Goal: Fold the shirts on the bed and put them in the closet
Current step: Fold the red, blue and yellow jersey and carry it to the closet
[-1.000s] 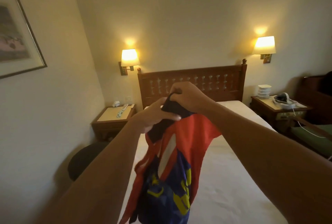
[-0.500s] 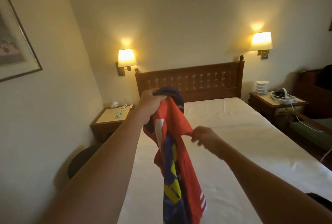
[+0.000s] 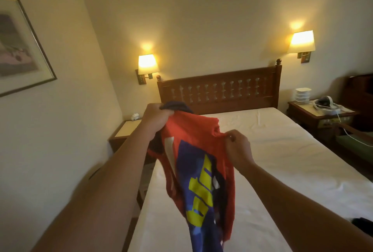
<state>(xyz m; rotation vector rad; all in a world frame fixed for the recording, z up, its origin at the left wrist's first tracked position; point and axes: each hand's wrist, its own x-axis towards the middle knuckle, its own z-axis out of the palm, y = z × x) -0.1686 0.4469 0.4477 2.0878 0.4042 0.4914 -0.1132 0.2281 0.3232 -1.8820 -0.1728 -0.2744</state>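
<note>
A framed picture (image 3: 19, 47) hangs on the left wall, cut off by the frame edge. Below it, beside the bed's head-left corner, stands a small bedside table (image 3: 126, 130), with a lit wall lamp (image 3: 147, 64) above.

The person's left hand (image 3: 155, 117) is bunched tight around the dark collar end of the shirt (image 3: 198, 169), holding it up over the bed's left edge. The shirt is red with a blue and yellow print, and hangs in loose folds clear of the mattress. The right hand (image 3: 238, 147) pinches the red cloth at what looks like a shoulder or sleeve seam, though I cannot say which.

It looks light, soft and limp, so it will sag wherever it is not held. Taking it by both shoulders should let it drop flat for folding.

The white bed (image 3: 282, 160) has its wooden headboard (image 3: 220, 90) behind. The shirt's lower hem runs out of view, and a dark thing (image 3: 363, 222) at the bed's right edge is too cut off to name. No closet shows.
</note>
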